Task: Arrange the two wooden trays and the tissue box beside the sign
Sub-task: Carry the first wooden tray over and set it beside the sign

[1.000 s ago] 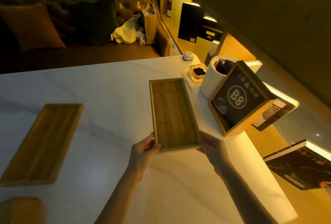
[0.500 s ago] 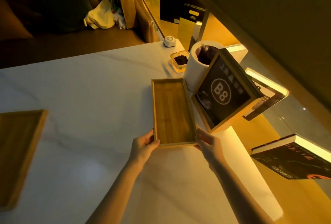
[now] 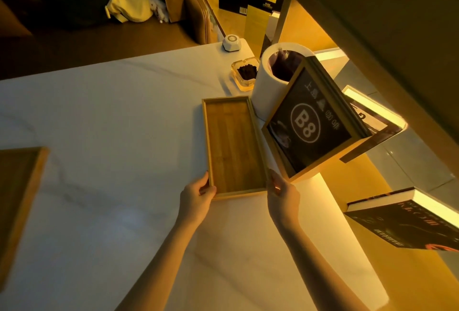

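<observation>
Both hands, left hand (image 3: 197,196) and right hand (image 3: 282,195), grip the wooden tray (image 3: 232,146) beside the sign (image 3: 310,124).

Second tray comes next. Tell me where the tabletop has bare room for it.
Bare table lies between the held tray and the second tray. Crowded around the B8 sign, white cylinder and glass dish.

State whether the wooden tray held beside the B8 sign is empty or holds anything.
Empty. The wooden tray shows only bare wood grain inside its rim, and it lies flat on the table.
</observation>
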Available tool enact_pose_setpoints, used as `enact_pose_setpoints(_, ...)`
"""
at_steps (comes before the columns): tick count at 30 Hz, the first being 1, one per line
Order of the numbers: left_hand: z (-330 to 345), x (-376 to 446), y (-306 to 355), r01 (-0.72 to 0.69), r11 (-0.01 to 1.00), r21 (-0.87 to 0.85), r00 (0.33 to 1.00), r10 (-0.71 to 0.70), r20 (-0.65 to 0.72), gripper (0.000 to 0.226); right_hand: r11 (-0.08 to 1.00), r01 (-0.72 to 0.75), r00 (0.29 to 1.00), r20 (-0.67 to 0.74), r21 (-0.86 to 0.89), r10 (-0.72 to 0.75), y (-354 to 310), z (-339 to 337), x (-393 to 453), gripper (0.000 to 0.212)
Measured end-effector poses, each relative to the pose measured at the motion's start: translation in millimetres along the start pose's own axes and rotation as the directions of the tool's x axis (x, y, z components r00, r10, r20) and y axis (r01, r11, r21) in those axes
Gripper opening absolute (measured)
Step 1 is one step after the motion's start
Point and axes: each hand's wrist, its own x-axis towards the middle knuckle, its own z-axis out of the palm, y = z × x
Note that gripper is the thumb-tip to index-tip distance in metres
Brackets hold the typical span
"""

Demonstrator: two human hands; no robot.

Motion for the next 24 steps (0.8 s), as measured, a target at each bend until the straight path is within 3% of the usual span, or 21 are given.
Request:
enact_pose_setpoints(5,7,5,-5,-0.036,0.982,0.186,0.998,0.045,-0.045,0.044,0.986,0.044,0.998,-0.041,-0.161,-0.052,4,9,7,0.03)
enact_pose_setpoints(10,12,7,-5,-0.074,0.964,0.256,0.996,0.085,-0.03,0.045,0.963,0.07,0.996,-0.029,-0.26,-0.08,6,11,12,0.033)
enact_pose_setpoints(15,15,4,-6,-0.132,0.944,0.302,0.99,0.139,-0.001,0.038,0.971,0.055,0.995,-0.07,-0.234,-0.073,6,12,11,0.032)
enact_pose_setpoints(18,14,2,-7,-0.145,0.942,0.302,0.989,0.15,0.005,0.042,0.962,0.121,0.983,-0.107,-0.245,-0.15,7,13,5,0.03)
enact_pose_setpoints(21,13,-6,-13,-0.227,0.891,0.393,0.969,0.245,0.003,0.046,0.893,0.248,0.949,-0.093,-0.376,-0.303,17,14,-10,0.033)
enact_pose_setpoints(24,12,-16,-30,-0.31,0.77,0.558,0.943,0.322,0.079,0.051,0.776,0.341,0.927,0.054,-0.53,-0.37,29,16,-34,0.039)
